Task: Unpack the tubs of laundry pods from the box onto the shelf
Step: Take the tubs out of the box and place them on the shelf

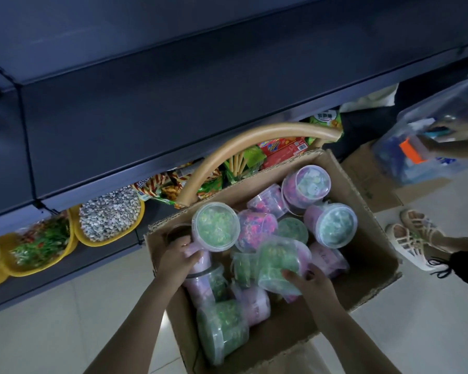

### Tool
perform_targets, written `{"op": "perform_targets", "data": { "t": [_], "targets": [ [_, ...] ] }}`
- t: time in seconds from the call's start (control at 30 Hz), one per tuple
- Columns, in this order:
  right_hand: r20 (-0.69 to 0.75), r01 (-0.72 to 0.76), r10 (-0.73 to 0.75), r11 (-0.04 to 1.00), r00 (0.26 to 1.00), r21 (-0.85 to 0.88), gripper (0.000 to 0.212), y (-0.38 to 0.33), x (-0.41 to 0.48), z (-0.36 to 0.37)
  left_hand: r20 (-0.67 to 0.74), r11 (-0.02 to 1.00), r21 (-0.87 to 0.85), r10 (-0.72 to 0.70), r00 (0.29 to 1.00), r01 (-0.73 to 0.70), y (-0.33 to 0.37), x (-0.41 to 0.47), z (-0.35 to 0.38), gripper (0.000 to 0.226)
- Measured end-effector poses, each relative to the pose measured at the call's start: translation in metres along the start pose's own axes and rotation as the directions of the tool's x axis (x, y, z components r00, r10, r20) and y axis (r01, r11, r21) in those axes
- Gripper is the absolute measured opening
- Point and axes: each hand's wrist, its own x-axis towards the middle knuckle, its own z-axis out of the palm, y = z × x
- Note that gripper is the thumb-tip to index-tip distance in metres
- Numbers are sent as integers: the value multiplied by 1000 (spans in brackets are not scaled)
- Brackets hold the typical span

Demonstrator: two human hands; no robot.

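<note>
Right, head view, and both hands are down in the brown cardboard box (373, 247). The left hand (180, 259) has its fingers curled round the pink side of a round clear-lidded tub of green pods (216, 226) at the box's left wall, while the right hand (308, 282) clamps a second green-filled tub (278, 265) lying tilted on the heap. The other pink and green tubs (331, 225) sit jumbled in the box, some upright, some on their sides; none shows on the dark blue-grey metal shelf (173, 103) above. Trouble spots, as I judge them: one tub per hand means a one-handed grip on smooth plastic, so a slip or a popped lid could scatter pods. The curved tan wooden chair back (254, 139) stands between box and shelf, easy to clip on the lift. Pulling from the heap may roll the neighbours, and a second person's sandalled feet (411, 238) stand just beside the box.
</note>
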Motion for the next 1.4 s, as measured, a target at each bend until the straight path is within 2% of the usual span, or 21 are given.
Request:
{"op": "perform_targets", "data": {
  "t": [0.13,0.23,0.33,0.53,0.6,0.67,0.77,0.87,0.97,1.07,1.13,1.23,1.33,1.4],
  "targets": [
    [-9,61,-60,997,998,49,31,-3,0,-4,98,995,-74,78,992,-71,2,15,-8,90],
    [-29,91,-89,993,996,72,33,-4,2,-6,149,988,-110,124,981,-108,-11,36,-2,83],
    [-15,106,-105,990,994,98,34,0,7,-7,173,985,-98,156,973,-140,-19,51,7,87],
    [7,116,-120,974,993,193,32,11,9,-5,138,965,73,239,961,-250,-12,50,13,115],
    [7,106,-110,968,994,229,33,14,10,-7,115,944,193,248,962,-266,-5,46,15,114],
    [6,89,-94,957,996,278,37,17,11,-8,54,952,185,237,970,-243,-2,43,18,105],
    [-11,101,-103,942,995,319,33,19,10,-11,10,964,32,264,964,-264,1,41,25,88],
    [-19,132,-134,929,991,346,34,20,4,-13,5,974,-159,164,987,-161,19,20,32,50],
    [-7,164,-175,910,985,381,45,16,-4,-18,-27,947,-289,140,990,-142,26,-5,37,38],
    [34,205,-237,898,971,389,88,5,-21,-26,-55,896,-432,88,995,-103,27,-25,34,42],
    [54,229,-269,896,962,381,103,-5,-34,-34,-51,840,-536,70,996,-86,33,-47,29,58],
    [88,253,-314,876,945,411,109,-19,-61,-46,-116,792,-601,46,992,-107,52,-90,16,94],
    [89,343,-412,843,907,415,113,-34,-98,-59,-166,766,-614,108,980,-189,68,-132,-3,77],
    [72,447,-508,808,858,384,92,-46,-127,-72,-158,767,-592,192,969,-248,80,-164,-14,85]
  ]
}}
